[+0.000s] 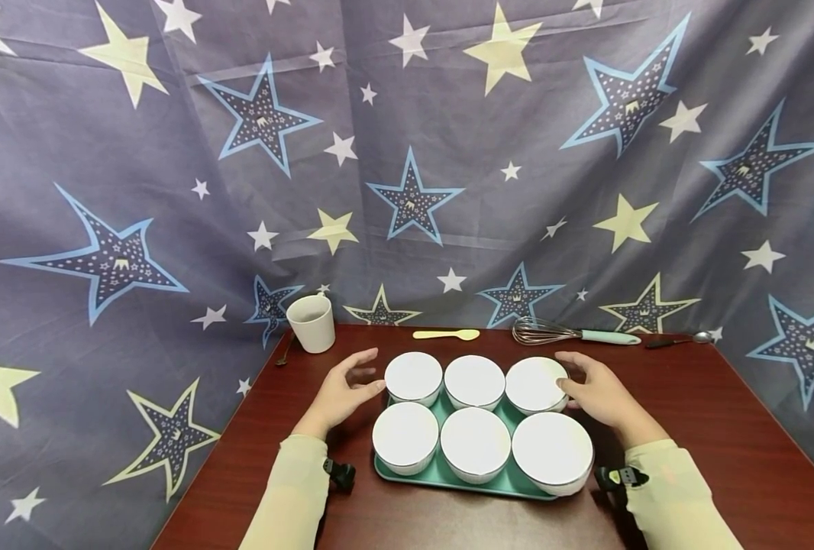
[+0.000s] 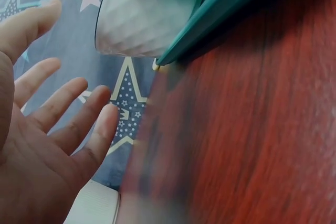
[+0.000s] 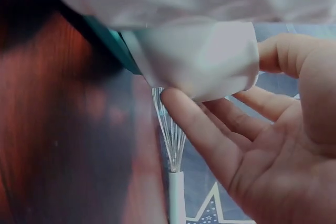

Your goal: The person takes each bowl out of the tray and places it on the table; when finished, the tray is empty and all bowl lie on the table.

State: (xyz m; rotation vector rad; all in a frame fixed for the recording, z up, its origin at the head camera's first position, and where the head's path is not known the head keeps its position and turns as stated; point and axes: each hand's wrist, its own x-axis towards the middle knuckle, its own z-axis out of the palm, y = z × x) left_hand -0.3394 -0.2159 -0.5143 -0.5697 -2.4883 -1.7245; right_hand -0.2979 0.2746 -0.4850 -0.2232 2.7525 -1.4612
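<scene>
White bowls stand in two rows of three on a green tray (image 1: 448,480). My right hand (image 1: 595,389) grips the back right bowl (image 1: 534,384), its thumb at the rim and its fingers along the outer wall. Seen from the right wrist, the fingers (image 3: 199,135) curve around that bowl's side (image 3: 205,61). My left hand (image 1: 341,389) is held beside the back left bowl (image 1: 414,376), fingers spread and holding nothing. In the left wrist view the open palm (image 2: 42,156) faces that bowl's quilted wall (image 2: 142,22), with a gap between.
Along the table's back edge lie a pale yellow spoon (image 1: 446,334), a whisk (image 1: 572,334) with a mint handle and a small dark-handled spoon (image 1: 678,341). A white cup (image 1: 311,324) stands at the back left. A star-patterned cloth (image 1: 407,114) hangs behind the reddish table (image 1: 242,458).
</scene>
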